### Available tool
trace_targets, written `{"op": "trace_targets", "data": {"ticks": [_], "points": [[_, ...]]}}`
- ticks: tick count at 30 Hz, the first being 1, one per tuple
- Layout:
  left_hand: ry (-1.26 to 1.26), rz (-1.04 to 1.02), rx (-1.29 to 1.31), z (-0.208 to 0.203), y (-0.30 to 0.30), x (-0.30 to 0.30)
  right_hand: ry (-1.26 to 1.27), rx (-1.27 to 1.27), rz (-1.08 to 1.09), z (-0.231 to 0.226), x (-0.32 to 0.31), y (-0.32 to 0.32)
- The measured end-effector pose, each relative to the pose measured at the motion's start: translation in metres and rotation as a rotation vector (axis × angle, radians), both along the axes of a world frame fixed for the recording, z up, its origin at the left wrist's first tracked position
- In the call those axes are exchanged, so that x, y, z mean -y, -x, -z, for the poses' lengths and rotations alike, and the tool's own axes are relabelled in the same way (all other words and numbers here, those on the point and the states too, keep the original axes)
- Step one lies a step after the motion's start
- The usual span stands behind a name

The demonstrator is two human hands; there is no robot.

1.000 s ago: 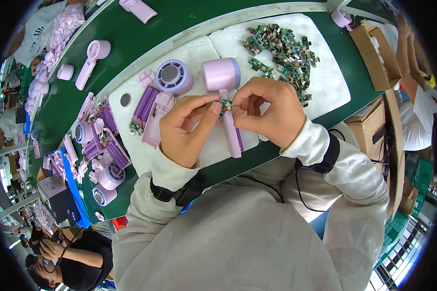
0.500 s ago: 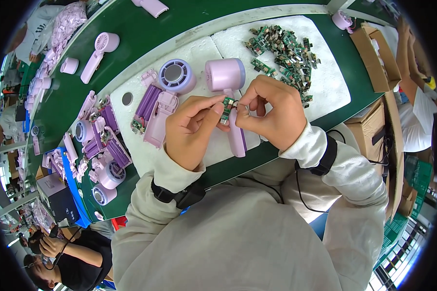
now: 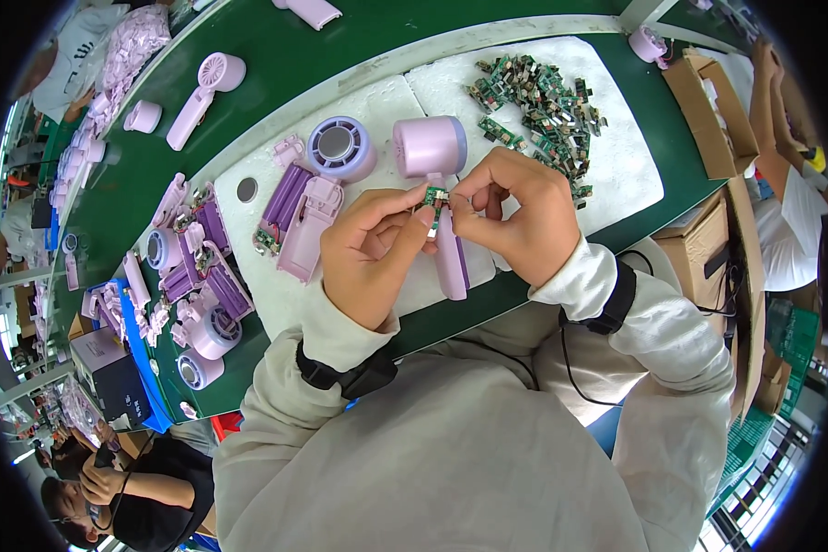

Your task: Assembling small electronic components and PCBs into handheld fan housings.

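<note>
My left hand (image 3: 370, 259) pinches a small green circuit board (image 3: 436, 195) between thumb and fingers. At the board's right edge, my right hand (image 3: 523, 213) has thumb and forefinger pressed together; whatever is between those tips is too small to make out. Below the board lies a lilac handheld fan, its round head (image 3: 428, 147) toward the far side and its handle (image 3: 450, 262) toward me, partly behind the hands. Left of it rests an opened fan with a round grille head (image 3: 341, 147), a lilac handle shell (image 3: 310, 230) and a purple inner part (image 3: 285, 195).
A heap of circuit boards (image 3: 547, 115) covers part of the white foam sheet (image 3: 621, 175) at right. Opened fan pieces (image 3: 193, 267) pile up on the green table (image 3: 276, 69) at left, beside a blue tray (image 3: 143, 368). Cardboard boxes (image 3: 708, 110) stand at right. Other people are nearby.
My left hand has shifted slightly right, and the circuit board has turned a little in its fingers. My right hand stays almost in place. The far-left part of the scene appears slightly shifted.
</note>
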State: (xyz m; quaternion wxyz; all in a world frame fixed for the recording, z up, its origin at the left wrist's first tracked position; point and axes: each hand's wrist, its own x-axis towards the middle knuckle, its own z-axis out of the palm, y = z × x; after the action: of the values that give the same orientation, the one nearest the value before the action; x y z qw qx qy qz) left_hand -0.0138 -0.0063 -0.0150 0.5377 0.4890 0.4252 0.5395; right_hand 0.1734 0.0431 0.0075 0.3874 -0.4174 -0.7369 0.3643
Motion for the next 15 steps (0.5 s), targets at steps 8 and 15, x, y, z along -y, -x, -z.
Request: {"op": "trace_targets", "data": {"ticks": [8,15], "points": [[0.132,-0.051,0.113,-0.0021,-0.0006,0.0018,0.01,0.015,0.013,-0.0012,0.0042,0.0032],[0.269,-0.084,0.149,-0.0011,-0.003,0.0034,0.04,0.015,0.024,-0.0001,0.0013,0.0035]]}}
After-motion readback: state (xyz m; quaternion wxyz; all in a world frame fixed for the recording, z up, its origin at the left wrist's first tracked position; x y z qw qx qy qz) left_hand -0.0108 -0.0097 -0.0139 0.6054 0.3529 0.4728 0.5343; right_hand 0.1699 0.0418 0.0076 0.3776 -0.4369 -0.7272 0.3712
